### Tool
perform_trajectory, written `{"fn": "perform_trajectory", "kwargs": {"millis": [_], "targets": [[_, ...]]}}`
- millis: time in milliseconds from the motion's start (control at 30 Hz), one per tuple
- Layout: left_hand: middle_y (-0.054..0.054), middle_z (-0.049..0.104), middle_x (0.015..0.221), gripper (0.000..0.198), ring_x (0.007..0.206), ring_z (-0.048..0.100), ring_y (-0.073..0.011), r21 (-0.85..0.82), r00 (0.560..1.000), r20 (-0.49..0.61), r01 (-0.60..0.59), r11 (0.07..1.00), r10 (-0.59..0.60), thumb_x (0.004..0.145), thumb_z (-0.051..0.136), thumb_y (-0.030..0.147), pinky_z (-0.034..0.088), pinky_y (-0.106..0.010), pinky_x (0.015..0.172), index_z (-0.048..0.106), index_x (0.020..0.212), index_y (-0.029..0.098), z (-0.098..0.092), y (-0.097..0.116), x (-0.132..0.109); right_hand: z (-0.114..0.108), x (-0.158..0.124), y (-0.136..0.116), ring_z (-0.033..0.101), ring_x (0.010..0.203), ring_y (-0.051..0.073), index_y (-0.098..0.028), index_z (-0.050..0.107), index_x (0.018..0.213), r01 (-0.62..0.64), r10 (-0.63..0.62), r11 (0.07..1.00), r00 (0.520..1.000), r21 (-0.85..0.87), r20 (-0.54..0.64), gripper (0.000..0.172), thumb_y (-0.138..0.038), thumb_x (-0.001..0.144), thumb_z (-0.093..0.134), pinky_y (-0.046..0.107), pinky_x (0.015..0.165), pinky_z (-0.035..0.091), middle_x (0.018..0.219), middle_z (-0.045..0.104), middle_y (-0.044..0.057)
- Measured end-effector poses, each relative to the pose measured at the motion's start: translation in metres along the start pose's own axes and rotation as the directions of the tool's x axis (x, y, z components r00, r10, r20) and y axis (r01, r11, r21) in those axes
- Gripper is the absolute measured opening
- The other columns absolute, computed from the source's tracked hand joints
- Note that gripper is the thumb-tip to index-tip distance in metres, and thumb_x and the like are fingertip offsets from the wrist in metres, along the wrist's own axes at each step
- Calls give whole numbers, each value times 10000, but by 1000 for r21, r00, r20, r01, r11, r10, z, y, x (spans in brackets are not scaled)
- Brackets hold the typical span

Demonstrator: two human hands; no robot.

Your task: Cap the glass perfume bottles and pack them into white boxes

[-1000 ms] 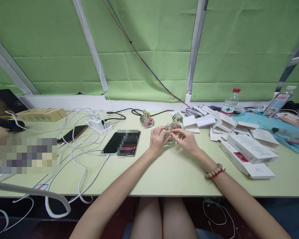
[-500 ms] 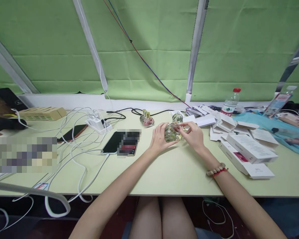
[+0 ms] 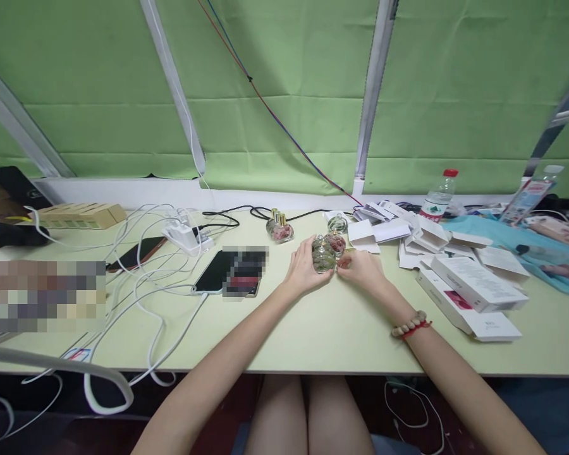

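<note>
My left hand (image 3: 303,270) is wrapped round a small round glass bottle (image 3: 323,258) with green and pink contents, standing on the pale green table (image 3: 313,328). My right hand (image 3: 363,268) rests just right of the bottle with its fingers curled and pinched together near the base; what they pinch is too small to name. A second small glass bottle with pinkish contents (image 3: 336,242) stands right behind the held one. Two more stand further back: a clear one (image 3: 337,223) and a pink one with gold caps (image 3: 279,230).
White cardboard boxes (image 3: 469,284) lie piled at the right, with a water bottle (image 3: 437,196) behind them. A phone (image 3: 218,272), a second phone (image 3: 140,253), a white charger (image 3: 186,237) and tangled white cables (image 3: 142,297) cover the left. Another person's arm shows at the far left.
My right hand came down from the bottle's top to the table beside it. My left hand kept its hold and stood the bottle slightly further back.
</note>
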State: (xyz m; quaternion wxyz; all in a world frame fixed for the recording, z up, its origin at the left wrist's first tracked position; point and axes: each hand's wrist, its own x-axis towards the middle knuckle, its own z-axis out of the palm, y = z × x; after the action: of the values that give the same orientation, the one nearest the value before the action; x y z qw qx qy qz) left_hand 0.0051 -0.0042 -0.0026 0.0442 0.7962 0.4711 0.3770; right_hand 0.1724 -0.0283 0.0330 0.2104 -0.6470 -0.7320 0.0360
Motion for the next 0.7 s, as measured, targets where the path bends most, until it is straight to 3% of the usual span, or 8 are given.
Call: {"fn": "perform_trajectory", "kwargs": {"millis": [433, 567, 700], "targets": [[-129, 345, 1468, 936, 1348, 336, -270, -51, 990, 124, 68, 996, -61, 670, 699, 470, 291, -443, 1053, 202, 1419, 209, -1, -7, 4, -1, 2, 8, 634, 783, 170, -265, 718, 846, 1, -3, 1000, 998, 31, 68, 160, -308, 706, 654, 250, 594, 364, 816, 717, -11], [-137, 320, 1483, 886, 1378, 281, -265, -21, 986, 131, 110, 994, -106, 684, 700, 463, 283, -442, 1051, 251, 1403, 205, -4, -6, 4, -2, 1, 7, 639, 795, 168, -260, 709, 877, -13, 11, 1000, 997, 23, 72, 183, -296, 705, 658, 250, 604, 368, 801, 722, -16], [-127, 356, 1465, 834, 1355, 324, -269, -8, 982, 110, 155, 988, -153, 704, 689, 432, 295, -444, 1043, 274, 1397, 222, -5, -5, 4, -1, 1, 5, 642, 789, 157, -258, 704, 889, -15, 13, 1000, 998, 26, 63, 183, -256, 718, 638, 244, 601, 365, 789, 724, -24]]}}
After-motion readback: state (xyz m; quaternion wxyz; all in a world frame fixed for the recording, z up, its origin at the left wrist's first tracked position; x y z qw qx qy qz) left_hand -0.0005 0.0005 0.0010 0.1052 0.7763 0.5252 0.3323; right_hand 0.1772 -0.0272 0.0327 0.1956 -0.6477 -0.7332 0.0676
